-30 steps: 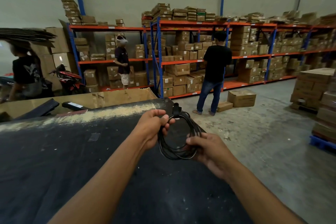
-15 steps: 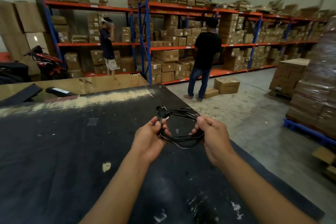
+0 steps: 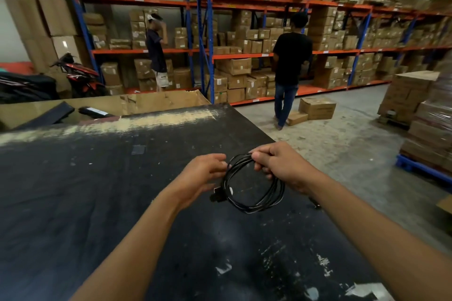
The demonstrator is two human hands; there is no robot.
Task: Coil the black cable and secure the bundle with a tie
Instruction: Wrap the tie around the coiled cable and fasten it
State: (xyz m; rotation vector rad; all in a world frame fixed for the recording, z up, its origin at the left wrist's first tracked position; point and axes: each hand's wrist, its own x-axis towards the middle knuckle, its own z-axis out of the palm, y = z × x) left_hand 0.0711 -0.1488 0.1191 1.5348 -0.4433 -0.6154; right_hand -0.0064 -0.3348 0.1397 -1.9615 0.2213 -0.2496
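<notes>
Since half a second ago the cable (image 3: 280,190) has swung from lying nearly flat between both hands to hanging as a loose ring from the right hand (image 3: 276,166), and the plug (image 3: 216,196) has dropped to the lower left of the loop. The right hand clenches the top of the bundle, all strands gathered in its curled fingers, probably so the turns stay together while the other hand is freed. The left hand (image 3: 203,174) sits just beside the ring's left edge with fingers loosely bent toward it. I cannot tell whether it pinches a strand or only brushes it. The coil is held in the air above the near right part of the table (image 3: 97,203), not resting on it.

Coiling looks done, and binding is what remains. No tie is clearly visible. A small pale mark on the left strands is too small to identify. Hanging the loop lets its weight even out the turns, but a slack grip could let them spring apart.

Farther off stand racks (image 3: 244,56) packed with boxes, two people (image 3: 291,56) facing them, a motorbike (image 3: 78,75) at left and wrapped pallets (image 3: 433,134) at right.
</notes>
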